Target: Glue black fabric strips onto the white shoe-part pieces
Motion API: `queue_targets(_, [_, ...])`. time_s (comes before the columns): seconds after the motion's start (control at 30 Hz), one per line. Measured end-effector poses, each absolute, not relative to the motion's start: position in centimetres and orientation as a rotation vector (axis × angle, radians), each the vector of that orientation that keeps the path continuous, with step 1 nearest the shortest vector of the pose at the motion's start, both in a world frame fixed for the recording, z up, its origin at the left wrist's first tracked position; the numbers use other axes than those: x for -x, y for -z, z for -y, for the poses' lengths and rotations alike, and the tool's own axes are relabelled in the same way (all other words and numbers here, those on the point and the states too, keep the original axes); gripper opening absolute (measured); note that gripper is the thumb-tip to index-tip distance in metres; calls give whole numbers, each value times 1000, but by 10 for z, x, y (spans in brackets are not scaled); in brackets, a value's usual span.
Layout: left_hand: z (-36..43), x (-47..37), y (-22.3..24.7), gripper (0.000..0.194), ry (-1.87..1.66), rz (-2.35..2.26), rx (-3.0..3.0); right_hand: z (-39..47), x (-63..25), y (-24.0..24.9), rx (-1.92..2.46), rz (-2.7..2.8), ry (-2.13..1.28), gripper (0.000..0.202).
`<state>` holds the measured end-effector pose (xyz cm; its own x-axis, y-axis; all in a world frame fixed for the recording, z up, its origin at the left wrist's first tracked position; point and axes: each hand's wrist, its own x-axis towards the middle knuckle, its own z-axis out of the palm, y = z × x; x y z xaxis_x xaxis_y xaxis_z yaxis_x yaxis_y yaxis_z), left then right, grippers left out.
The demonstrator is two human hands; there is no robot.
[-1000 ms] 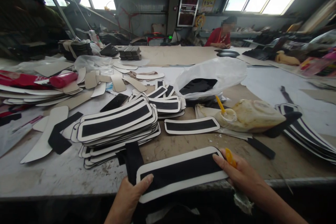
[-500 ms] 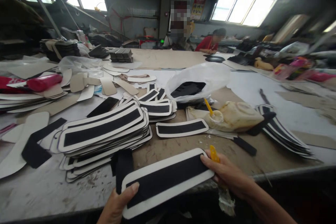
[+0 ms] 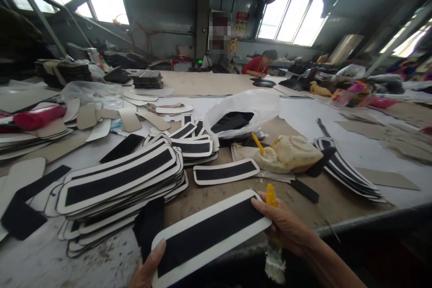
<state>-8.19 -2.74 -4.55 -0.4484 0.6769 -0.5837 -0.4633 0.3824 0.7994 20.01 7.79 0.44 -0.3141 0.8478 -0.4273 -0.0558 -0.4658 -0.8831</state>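
Note:
A long white panel [image 3: 209, 234] with a black strip along its middle is held at a slant between my two hands, near the table's front edge. My left hand [image 3: 148, 265] grips its lower left end, thumb on top. At the other end, my right hand [image 3: 286, 220] pinches the panel and also keeps a yellow-handled brush [image 3: 271, 195], whose pale, clotted bristles hang down below. A tall stack of similar panels [image 3: 118, 180] lies to the left. One more single panel [image 3: 226, 171] rests just beyond the held one. Black strips [image 3: 148, 222] lie beside the stack.
Behind the single panel lies a stained plastic container [image 3: 293, 153], with a yellow stick [image 3: 258, 142] in its opening. A white plastic bag [image 3: 263, 103] holds black pieces. More panels [image 3: 351, 173] fan out at right. A person in red [image 3: 254, 65] leans over the far table.
The camera view has shifted, so the table's contents appear further left. Both hands still hold the panel at nearly the same tilt, and the brush hangs more upright.

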Motion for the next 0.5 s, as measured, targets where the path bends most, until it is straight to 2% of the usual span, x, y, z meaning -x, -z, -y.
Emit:
queue_targets(0.1, [29,77,33,50,-1330,-1611,-264,-80,-202,-4,1409,1205,-1689,40])
queue_targets(0.2, [33,69,20,52,-1251,-1659,-304,-81,-203,-6,1508,1350,-1569,42])
queue_targets(0.33, [35,61,5,44,-1257,-1548,-304,-80,-205,-8,1569,1437,-1490,43])
queue_targets(0.5, [36,57,-8,34,-1286,-1414,-326,-78,-210,-4,1511,1318,-1704,43])
